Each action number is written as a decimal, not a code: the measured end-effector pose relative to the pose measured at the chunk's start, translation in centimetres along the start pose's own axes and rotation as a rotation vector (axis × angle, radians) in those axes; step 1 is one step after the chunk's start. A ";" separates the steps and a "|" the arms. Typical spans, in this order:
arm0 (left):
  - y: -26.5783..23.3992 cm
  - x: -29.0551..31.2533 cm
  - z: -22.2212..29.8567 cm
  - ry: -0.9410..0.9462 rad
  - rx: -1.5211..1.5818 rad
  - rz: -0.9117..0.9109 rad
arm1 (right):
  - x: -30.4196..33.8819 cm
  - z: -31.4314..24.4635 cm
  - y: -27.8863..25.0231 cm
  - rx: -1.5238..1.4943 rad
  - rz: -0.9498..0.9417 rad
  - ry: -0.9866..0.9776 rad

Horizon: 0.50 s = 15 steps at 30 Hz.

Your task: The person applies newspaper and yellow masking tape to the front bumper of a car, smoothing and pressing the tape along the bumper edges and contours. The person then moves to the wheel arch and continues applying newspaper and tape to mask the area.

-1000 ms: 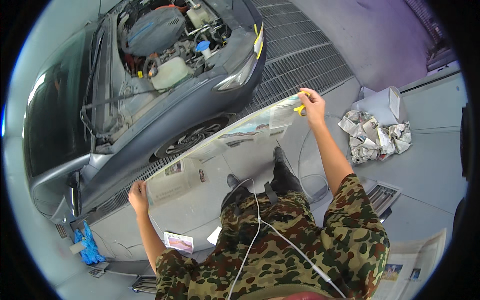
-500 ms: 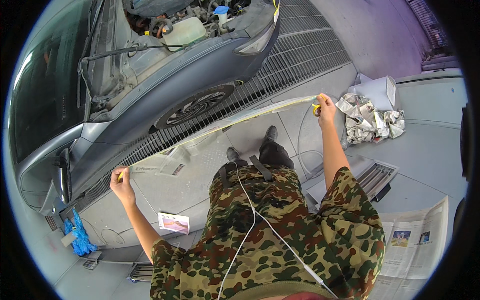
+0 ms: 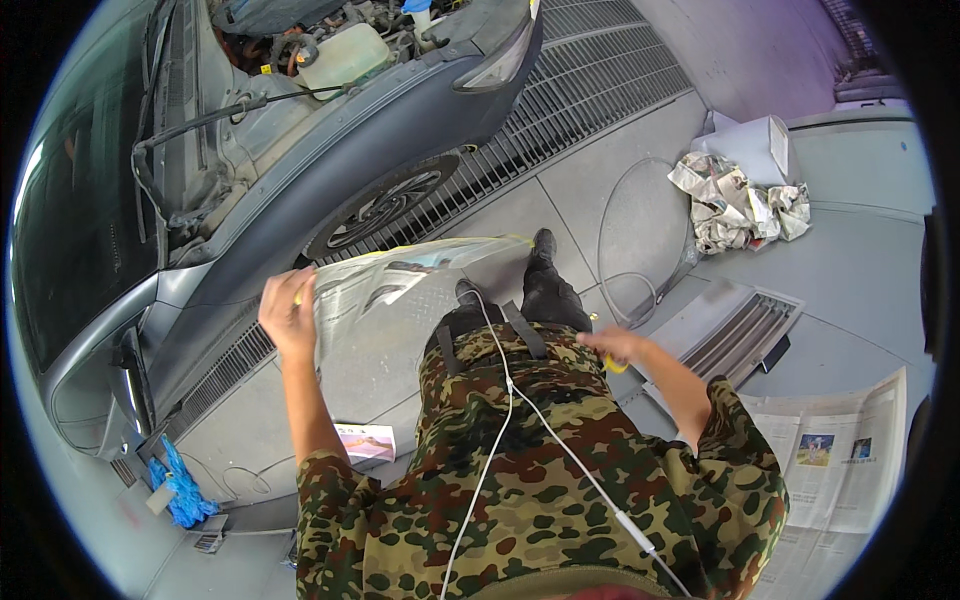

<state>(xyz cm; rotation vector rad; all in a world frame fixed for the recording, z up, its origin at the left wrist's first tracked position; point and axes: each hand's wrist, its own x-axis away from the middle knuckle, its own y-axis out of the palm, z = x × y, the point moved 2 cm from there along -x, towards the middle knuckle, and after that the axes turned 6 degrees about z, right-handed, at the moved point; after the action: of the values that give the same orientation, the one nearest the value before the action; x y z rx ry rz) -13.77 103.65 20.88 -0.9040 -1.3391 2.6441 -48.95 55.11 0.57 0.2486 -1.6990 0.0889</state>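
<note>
My left hand (image 3: 288, 312) grips one end of a newspaper sheet (image 3: 360, 290) edged along its top with yellow tape. The sheet hangs out to the right, in front of the car's front wheel (image 3: 380, 212), and its far end reaches toward my boot. Something yellow shows at the left fingers. Close to my right hip, my right hand (image 3: 618, 345) is partly closed on a yellow ring that looks like a roll of tape (image 3: 615, 366). It is apart from the sheet.
A dark grey car (image 3: 270, 190) with its engine bay uncovered stands at the far left. Crumpled newspaper (image 3: 740, 205) lies at the right, above a metal grate (image 3: 750, 330) and spread newspaper (image 3: 850, 450). Blue crumpled plastic (image 3: 183, 490) lies at the lower left; a hose (image 3: 603, 250) loops on the floor.
My right hand has let go of the sheet's right end and come down to my hip. That end has dropped and swung left. My left hand has moved up and right with the sheet.
</note>
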 end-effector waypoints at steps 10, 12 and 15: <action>5.7 -1.2 -0.3 0.313 -0.088 -0.141 | 8.9 -2.1 7.5 0.270 -0.297 -0.444; 7.4 -0.7 -1.7 0.333 -0.102 -0.156 | 3.4 -5.5 7.5 0.497 -0.216 -0.760; 10.7 0.7 -3.9 0.318 -0.145 -0.196 | -8.1 -11.1 11.4 0.517 -0.051 -0.781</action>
<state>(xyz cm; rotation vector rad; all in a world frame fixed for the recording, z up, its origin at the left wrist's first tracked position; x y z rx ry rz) -10.05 99.97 10.76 -1.0913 -1.4642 2.1717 -39.67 69.39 -4.84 0.7890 -2.4233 0.4418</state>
